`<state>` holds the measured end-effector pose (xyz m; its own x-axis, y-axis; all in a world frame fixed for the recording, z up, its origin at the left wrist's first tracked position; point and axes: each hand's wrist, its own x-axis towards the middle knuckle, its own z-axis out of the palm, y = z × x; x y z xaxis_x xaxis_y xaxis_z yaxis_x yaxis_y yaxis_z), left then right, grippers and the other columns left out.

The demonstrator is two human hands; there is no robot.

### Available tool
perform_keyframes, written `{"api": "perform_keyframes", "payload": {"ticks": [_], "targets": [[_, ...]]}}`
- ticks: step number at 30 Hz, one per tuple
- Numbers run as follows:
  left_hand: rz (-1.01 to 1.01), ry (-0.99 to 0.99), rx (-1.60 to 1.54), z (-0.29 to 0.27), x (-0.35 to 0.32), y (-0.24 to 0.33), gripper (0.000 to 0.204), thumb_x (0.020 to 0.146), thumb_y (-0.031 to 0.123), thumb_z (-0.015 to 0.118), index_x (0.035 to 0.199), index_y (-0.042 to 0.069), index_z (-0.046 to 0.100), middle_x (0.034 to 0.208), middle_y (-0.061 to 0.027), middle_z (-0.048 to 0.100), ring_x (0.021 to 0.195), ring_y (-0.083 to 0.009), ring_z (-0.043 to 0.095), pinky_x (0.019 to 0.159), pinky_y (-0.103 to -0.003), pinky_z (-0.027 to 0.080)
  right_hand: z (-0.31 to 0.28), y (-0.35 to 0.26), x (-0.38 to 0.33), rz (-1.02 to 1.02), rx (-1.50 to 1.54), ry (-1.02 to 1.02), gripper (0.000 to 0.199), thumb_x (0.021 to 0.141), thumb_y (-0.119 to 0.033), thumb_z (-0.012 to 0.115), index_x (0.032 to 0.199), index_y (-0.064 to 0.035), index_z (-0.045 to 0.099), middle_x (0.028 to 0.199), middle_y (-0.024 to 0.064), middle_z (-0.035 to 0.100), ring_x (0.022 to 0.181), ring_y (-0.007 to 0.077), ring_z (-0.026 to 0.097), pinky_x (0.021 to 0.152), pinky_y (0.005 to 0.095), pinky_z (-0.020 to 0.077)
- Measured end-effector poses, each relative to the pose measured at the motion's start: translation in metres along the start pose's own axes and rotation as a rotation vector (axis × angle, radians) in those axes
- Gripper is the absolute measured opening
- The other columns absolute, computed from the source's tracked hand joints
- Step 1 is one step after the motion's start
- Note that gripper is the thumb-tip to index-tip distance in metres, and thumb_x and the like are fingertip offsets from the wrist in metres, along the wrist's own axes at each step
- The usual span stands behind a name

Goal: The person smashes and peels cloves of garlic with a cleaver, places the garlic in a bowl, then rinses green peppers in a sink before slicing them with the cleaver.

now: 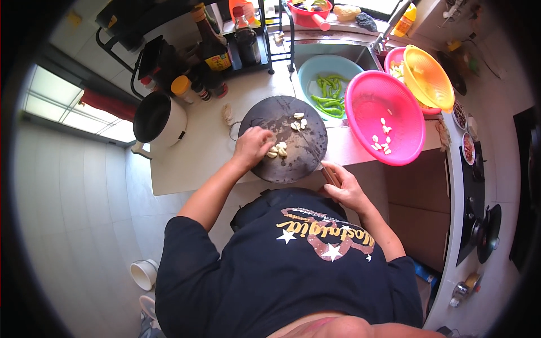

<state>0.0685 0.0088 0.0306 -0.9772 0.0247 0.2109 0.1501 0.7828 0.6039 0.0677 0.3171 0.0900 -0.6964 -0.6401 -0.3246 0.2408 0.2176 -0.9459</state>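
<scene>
A round dark cutting board lies on the counter in front of me, with wet marks on its top. My right hand is wrapped round the handle of a kitchen knife at the board's right edge. Its thin blade reaches over the board toward the cloves. On the board's left part, my left hand has its fingers bent and drawn together beside a small pile of peeled garlic cloves; what the fingertips hold is hidden. Farther back on the board is a second group of garlic pieces.
Right of the board, a tilted pink colander holds several cloves. Behind it, a light blue basin of green peppers sits in the sink. An orange colander stands farther right. A pot and sauce bottles stand left.
</scene>
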Motion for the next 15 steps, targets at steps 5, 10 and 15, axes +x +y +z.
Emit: {"api": "perform_keyframes", "payload": {"ticks": [5, 10, 15], "targets": [[0.028, 0.039, 0.077, 0.002, -0.019, -0.003, 0.02, 0.073, 0.017, 0.068, 0.091, 0.009, 0.063, 0.084, -0.0068, 0.058, 0.083, -0.0272, 0.056, 0.069, -0.037, 0.047, -0.012, -0.016, 0.004, 0.258, 0.126, -0.296, 0.047, 0.074, -0.006, 0.058, 0.12, 0.0, 0.048, 0.066, 0.0019, 0.052, 0.044, 0.0071, 0.044, 0.039, 0.0209, 0.0324], [0.073, 0.073, 0.063, 0.013, -0.013, 0.003, 0.02, 0.073, 0.016, 0.068, 0.092, 0.011, 0.065, 0.083, -0.0058, 0.058, 0.082, -0.0263, 0.056, 0.071, -0.036, 0.047, -0.018, -0.022, 0.001, 0.248, 0.035, -0.337, 0.046, 0.076, -0.01, 0.058, 0.121, -0.0022, 0.049, 0.064, 0.0005, 0.05, 0.042, 0.007, 0.044, 0.038, 0.021, 0.0324], [0.133, 0.062, 0.121, 0.02, -0.004, 0.007, 0.016, 0.074, 0.017, 0.068, 0.088, 0.012, 0.065, 0.083, -0.0048, 0.058, 0.083, -0.0252, 0.056, 0.072, -0.036, 0.047, -0.019, -0.016, -0.007, 0.225, 0.084, -0.14, 0.045, 0.078, -0.009, 0.058, 0.121, -0.0008, 0.047, 0.06, 0.0001, 0.05, 0.042, 0.0071, 0.045, 0.038, 0.0212, 0.0325]]}}
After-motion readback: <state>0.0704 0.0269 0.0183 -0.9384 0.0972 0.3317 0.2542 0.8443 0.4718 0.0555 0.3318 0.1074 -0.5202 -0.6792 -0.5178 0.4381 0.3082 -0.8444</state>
